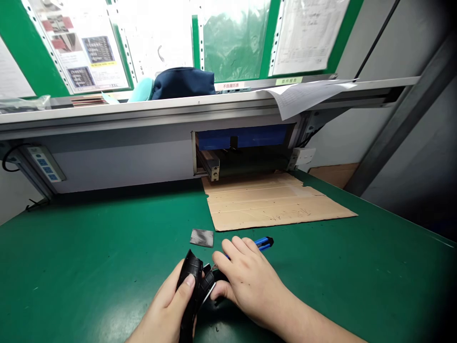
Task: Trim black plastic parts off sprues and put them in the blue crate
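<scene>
My left hand (174, 297) is wrapped round a black curved plastic part (191, 281), its thumb pressed on the ribbed face. In my right hand (246, 276) is a blue utility knife (264, 243), whose black-tipped end sticks out beyond the knuckles. The knife's metal end lies against the right edge of the black part, near a white strip along that edge. The fingers of my right hand cover most of the knife. Just beyond both hands, a small grey rectangular plate (202, 237) lies flat on the green table.
A flat cardboard sheet (271, 205) covers part of the green tabletop (107, 247). Behind it a recess with a blue panel (250, 137) opens under the shelf (143, 107). On the shelf are a dark blue pouch (183, 83) and an overhanging paper (303, 95). A power strip (46, 163) is at left.
</scene>
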Tool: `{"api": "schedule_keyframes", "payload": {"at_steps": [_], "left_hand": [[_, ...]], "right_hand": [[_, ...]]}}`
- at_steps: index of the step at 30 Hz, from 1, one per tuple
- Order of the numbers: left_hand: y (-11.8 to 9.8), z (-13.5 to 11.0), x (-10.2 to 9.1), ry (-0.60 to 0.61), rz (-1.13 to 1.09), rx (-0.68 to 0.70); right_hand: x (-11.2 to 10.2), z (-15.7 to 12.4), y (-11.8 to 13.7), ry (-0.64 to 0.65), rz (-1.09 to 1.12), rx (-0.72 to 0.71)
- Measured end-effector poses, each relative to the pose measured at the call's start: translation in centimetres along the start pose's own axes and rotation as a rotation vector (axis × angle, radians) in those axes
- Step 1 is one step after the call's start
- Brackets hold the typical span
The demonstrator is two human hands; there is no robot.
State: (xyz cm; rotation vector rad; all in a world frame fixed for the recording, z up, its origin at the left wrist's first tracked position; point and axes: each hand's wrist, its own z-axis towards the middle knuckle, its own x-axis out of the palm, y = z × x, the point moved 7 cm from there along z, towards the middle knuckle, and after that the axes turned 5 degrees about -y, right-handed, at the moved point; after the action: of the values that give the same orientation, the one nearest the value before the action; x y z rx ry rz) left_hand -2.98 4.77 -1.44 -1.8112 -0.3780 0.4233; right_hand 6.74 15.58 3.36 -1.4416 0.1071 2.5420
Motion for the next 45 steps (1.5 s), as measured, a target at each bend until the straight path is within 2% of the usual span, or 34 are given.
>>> {"api": "schedule_keyframes", "payload": {"at_steps": [4,8,10,15,21,23,26,29,32,35,40,45], "left_hand": [[0.8,0.0,-0.5,-0.083,-0.008,-0.034],[0.6,-0.3,-1.0,-0.213,0.055,0.031],[0.5,-0.4,-1.1,-0.238,0.111,0.049],[0.2,-0.7,-0.7,-0.184,0.256,0.049],[-2.0,-1.0,0.1,-0.126,0.317,0.127],[-2.1,-1.0,0.2,-0.121,0.334,0.143],[-1.5,-0.9,0.0,-0.156,0.322,0.140],[-0.8,-1.1,-0.5,-0.225,0.300,0.123],[-0.5,-1.2,-0.7,-0.239,0.311,0.102],[-0.4,-1.2,-0.7,-0.217,0.326,0.123],[-0.8,-1.4,-0.9,-0.241,0.313,0.153],[-2.8,-1.4,0.4,-0.080,0.379,0.244]], "right_hand": [[0.3,0.0,0.2,-0.005,-0.006,-0.010],[0.7,0.1,0.2,0.013,-0.010,-0.028],[0.9,0.0,0.2,0.029,-0.015,-0.040],[1.1,-0.2,0.3,0.053,-0.024,-0.067],[2.0,-0.2,0.2,0.147,0.001,-0.085],[2.4,-0.3,0.0,0.187,0.105,-0.085],[2.2,-0.4,-0.6,0.205,0.446,-0.065],[1.4,-0.1,-1.8,0.176,0.822,0.039],[0.5,0.3,-2.9,0.107,1.027,0.163],[0.0,0.4,-3.1,0.058,1.065,0.223],[-0.3,0.3,-2.0,0.061,1.077,0.196],[0.0,0.2,-1.2,0.105,1.010,0.205]]}}
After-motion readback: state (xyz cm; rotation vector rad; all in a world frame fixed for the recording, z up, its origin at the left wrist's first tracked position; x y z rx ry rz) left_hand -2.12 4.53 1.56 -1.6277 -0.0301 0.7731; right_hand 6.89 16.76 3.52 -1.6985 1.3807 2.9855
